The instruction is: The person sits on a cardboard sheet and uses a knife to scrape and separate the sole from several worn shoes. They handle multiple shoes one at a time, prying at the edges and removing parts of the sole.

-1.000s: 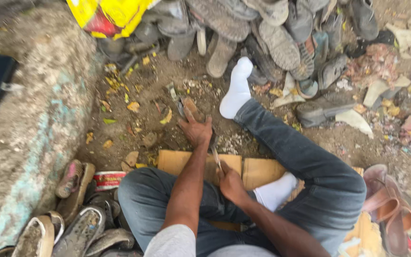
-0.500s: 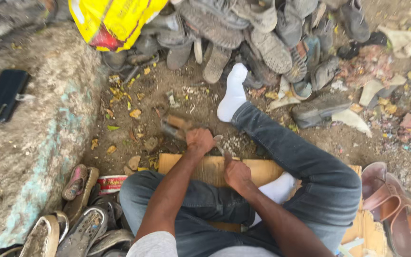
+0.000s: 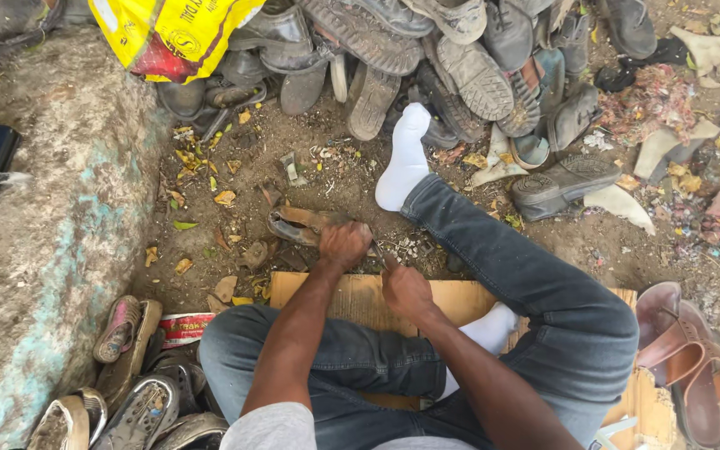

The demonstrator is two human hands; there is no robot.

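My left hand [image 3: 345,244] curls tight around a worn brown sandal [image 3: 297,225] on the dirt, while my right hand [image 3: 406,289] fingers close around a thin tool [image 3: 387,258].

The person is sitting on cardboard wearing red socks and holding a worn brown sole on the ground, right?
Not quite: the socks are white, not red, as the head view shows. The rest holds: the person sits on cardboard, and the left hand holds a worn brown sole on the ground.
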